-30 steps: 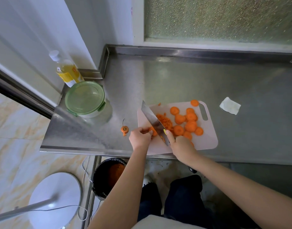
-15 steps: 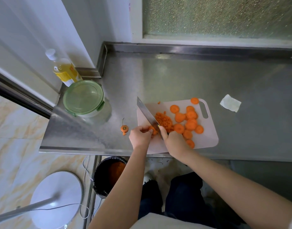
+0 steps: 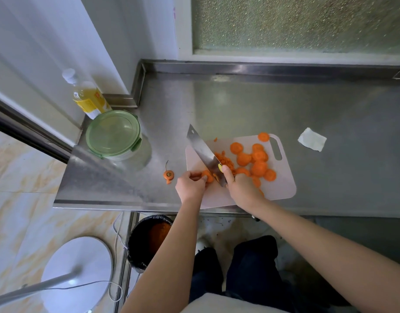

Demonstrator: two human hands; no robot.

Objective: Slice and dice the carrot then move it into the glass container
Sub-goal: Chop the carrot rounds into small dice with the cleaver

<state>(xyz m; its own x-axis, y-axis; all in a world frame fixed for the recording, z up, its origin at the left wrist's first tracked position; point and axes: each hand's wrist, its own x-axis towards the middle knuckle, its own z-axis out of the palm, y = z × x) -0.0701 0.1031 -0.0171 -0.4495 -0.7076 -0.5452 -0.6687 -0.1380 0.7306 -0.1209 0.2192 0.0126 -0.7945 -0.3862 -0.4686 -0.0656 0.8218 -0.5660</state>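
A pale pink cutting board (image 3: 282, 184) lies on the steel counter. Several round carrot slices (image 3: 258, 164) lie on its right half, and a heap of diced carrot (image 3: 225, 160) sits mid-board. My left hand (image 3: 190, 187) pinches a carrot slice (image 3: 208, 176) at the board's left edge. My right hand (image 3: 240, 188) grips the handle of a cleaver (image 3: 202, 150), whose blade comes down beside the held slice. The glass container (image 3: 117, 137) with its green lid on stands to the left of the board.
A carrot top (image 3: 168, 175) lies on the counter (image 3: 262, 105) left of the board. An oil bottle (image 3: 87, 96) stands behind the container. A folded white tissue (image 3: 312, 139) lies at the right. Below the counter edge stands a black bin (image 3: 149, 240).
The cleaver has kept chopping next to my left fingers, and both hands have edged slightly left on the board. The view has shifted a little.
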